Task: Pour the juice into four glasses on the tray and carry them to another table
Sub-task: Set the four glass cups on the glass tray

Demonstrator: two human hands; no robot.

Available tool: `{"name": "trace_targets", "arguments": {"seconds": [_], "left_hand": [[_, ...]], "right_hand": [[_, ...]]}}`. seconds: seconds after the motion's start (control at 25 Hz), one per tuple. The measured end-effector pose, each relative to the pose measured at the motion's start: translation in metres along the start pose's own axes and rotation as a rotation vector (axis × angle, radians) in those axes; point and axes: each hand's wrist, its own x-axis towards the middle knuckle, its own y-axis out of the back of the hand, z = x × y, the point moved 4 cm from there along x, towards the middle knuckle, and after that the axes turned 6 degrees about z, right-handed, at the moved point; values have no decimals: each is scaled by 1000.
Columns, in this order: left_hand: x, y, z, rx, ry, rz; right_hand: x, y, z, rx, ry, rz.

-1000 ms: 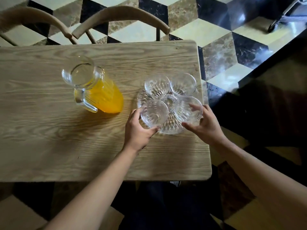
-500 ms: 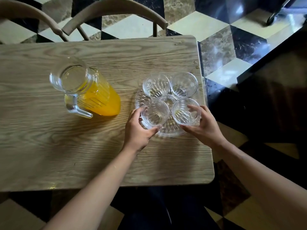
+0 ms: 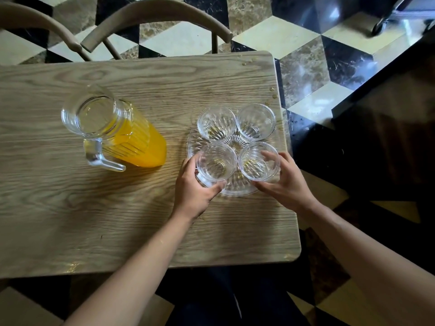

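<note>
A round cut-glass tray (image 3: 193, 143) lies near the right end of the wooden table (image 3: 70, 208). Several clear glasses stand on it, all without juice. My left hand (image 3: 191, 191) grips the near-left glass (image 3: 216, 162), thumb and fingers curled round its sides. My right hand (image 3: 286, 180) grips the near-right glass (image 3: 259, 161) the same way. The far-left glass (image 3: 216, 123) and far-right glass (image 3: 255, 122) stand untouched. A ribbed glass pitcher (image 3: 110, 128) with orange juice stands to the left of the tray, its handle pointing toward me.
Two curved wooden chair backs (image 3: 155, 15) stand beyond the table's far edge. A few droplets (image 3: 273, 95) lie near the table's right edge. Patterned tile floor (image 3: 306, 67) and a dark counter (image 3: 388, 114) lie to the right.
The view has shifted slightly. Both hands have kept their hold on the two near glasses; the pitcher and the tray have stayed in place on the table.
</note>
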Motion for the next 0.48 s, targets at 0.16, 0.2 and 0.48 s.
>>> {"name": "trace_targets", "arguments": {"seconds": [0.16,0.2,0.48], "left_hand": [[-1,3,1,11,-18,-16],[-1,4,1,15,-24,-21],[-14,22,1,-5,16,-13]], "right_hand": [[-1,1,-1,-41,9,-4],[-1,1,-1,-47,10,-4],[-11,14,-2,-27,-5,-3]]}}
